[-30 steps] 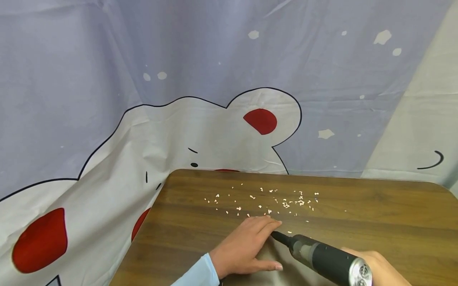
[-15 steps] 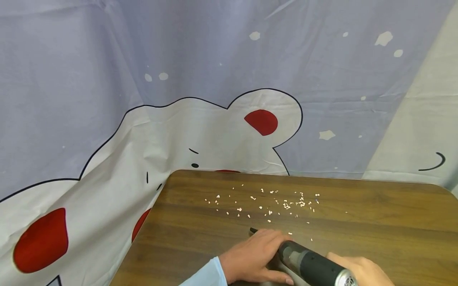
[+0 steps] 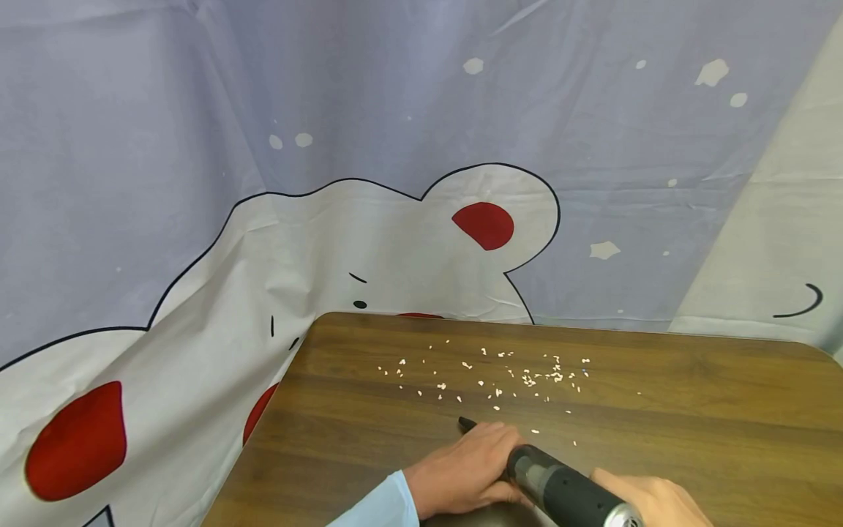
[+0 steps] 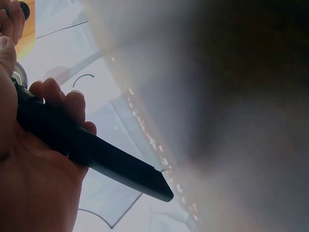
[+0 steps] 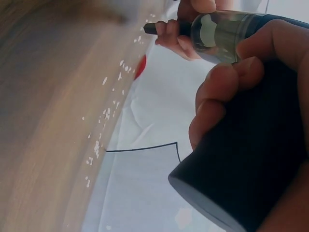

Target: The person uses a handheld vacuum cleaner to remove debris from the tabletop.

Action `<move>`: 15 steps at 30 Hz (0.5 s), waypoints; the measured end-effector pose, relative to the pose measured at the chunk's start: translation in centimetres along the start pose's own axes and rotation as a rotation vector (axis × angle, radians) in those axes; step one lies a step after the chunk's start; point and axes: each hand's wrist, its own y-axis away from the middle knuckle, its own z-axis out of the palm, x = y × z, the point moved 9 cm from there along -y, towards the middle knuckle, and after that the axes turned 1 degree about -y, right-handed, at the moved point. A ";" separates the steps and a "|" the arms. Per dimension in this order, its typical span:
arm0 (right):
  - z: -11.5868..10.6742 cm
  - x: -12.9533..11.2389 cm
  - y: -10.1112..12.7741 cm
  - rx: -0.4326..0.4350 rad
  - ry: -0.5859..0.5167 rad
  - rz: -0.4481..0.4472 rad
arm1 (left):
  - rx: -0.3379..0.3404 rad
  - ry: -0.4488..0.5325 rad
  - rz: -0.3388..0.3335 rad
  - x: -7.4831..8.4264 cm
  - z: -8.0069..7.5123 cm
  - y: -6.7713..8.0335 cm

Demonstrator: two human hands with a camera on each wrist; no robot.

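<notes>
Table (image 3: 691,410): left hand (image 3: 464,468) hides vacuum (image 3: 566,494) nozzle.

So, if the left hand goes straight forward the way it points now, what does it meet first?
Probably the scattered white crumbs on the table, just beyond the left hand and the vacuum's nozzle tip; depth is unclear.

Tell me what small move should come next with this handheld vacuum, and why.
Probably ease the nozzle forward toward the crumbs. Both hands grip the handheld vacuum: the left hand round the nozzle end, the right hand at the body. The tip lies just short of the scatter on the table.
</notes>
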 end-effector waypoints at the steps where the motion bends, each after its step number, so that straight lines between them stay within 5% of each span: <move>1: -0.2 -0.4 -0.3 0.008 -0.016 -0.007 | 0.009 0.002 0.003 -0.1 0.0 0.0; 15: -1.3 -2.4 -2.6 0.101 -0.056 -0.054 | 0.033 0.055 0.042 -1.4 0.4 -0.5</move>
